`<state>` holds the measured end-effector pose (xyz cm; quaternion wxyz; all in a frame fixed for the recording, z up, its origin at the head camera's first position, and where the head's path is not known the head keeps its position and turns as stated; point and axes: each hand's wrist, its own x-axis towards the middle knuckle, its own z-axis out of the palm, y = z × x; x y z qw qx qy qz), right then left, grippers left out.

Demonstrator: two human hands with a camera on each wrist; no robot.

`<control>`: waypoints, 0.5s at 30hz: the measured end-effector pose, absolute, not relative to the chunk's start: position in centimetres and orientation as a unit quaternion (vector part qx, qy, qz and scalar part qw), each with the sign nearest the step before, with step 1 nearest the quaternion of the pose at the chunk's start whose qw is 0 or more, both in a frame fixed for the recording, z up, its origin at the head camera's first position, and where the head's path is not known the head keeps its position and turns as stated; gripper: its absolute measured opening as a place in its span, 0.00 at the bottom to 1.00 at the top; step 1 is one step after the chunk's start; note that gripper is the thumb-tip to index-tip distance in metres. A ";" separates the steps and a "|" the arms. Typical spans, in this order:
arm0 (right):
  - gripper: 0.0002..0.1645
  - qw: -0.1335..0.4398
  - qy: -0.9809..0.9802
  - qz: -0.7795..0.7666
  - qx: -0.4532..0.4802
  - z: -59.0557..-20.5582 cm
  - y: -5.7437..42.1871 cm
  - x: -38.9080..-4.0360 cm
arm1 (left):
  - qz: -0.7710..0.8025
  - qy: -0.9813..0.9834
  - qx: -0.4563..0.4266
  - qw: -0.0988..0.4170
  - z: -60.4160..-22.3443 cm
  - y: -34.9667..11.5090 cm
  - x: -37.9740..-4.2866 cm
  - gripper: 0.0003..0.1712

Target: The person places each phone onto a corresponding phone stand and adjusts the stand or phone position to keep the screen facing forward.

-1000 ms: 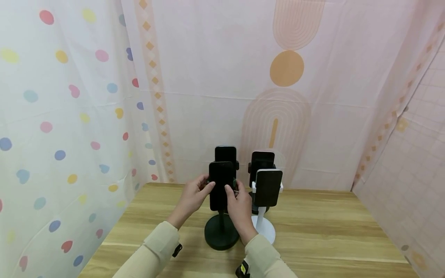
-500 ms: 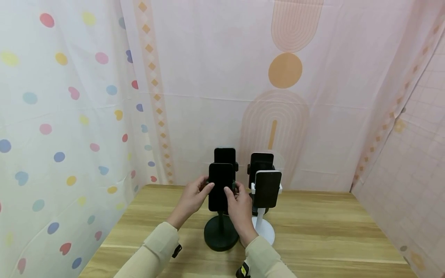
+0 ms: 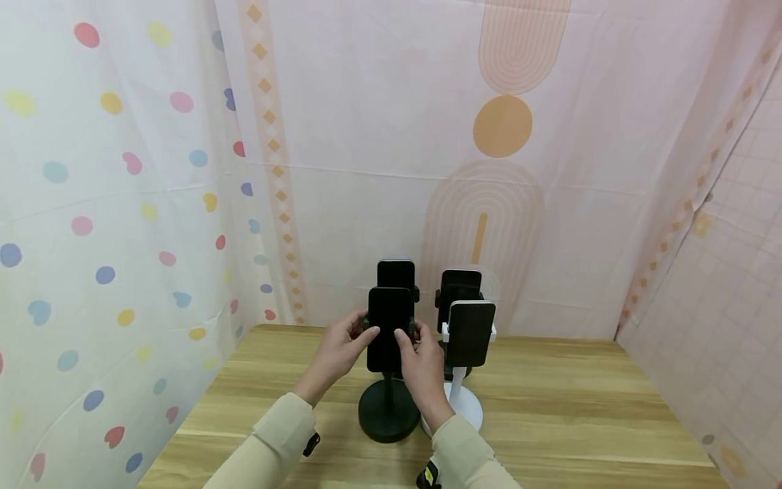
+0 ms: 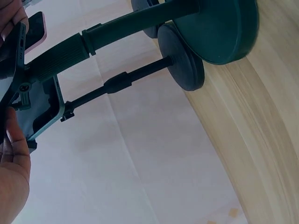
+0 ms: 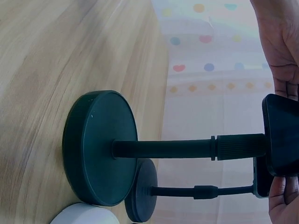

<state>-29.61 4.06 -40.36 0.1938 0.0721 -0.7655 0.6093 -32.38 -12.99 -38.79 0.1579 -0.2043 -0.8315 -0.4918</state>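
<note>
A black smartphone (image 3: pixel 389 312) stands upright in the clamp of a dark green phone stand (image 3: pixel 389 415) with a round base. My left hand (image 3: pixel 334 350) holds the phone's left side, the thumb on the screen and the fingers reaching behind. On the other side my right hand (image 3: pixel 423 370) grips likewise, thumb on the screen near the right edge. In the right wrist view the phone (image 5: pixel 283 135) sits at the top of the ribbed stem (image 5: pixel 240 147). The left wrist view shows fingers (image 4: pixel 16 140) beside the clamp. Fingertips behind the phone are partly hidden.
Right of it, a white stand (image 3: pixel 467 406) carries another phone (image 3: pixel 471 333). Behind stand two more phones, one at back left (image 3: pixel 396 273) and one at back right (image 3: pixel 459 284), on dark stands. A wooden table (image 3: pixel 568 407) bears them all, with patterned curtains (image 3: pixel 366 136) around.
Both hands keep their places on the phone. The left thumb now lies slightly lower and further over the screen. The stands have not moved, while the head view shifts a little.
</note>
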 end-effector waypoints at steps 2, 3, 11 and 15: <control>0.25 0.195 -0.767 0.607 0.073 -40.3 4.1 -29.6 | -0.488 -0.833 -0.203 0.164 -38.8 -12.9 -32.4 0.22; 0.25 0.196 -0.768 0.606 0.073 -40.3 4.1 -29.6 | -0.488 -0.833 -0.201 0.164 -38.8 -12.9 -32.4 0.23; 0.25 0.192 -0.773 0.601 0.073 -40.3 4.2 -29.6 | -0.489 -0.833 -0.200 0.165 -38.8 -12.8 -32.3 0.24; 0.25 0.190 -0.777 0.596 0.075 -40.3 4.2 -29.6 | -0.489 -0.832 -0.203 0.169 -38.8 -12.8 -32.3 0.23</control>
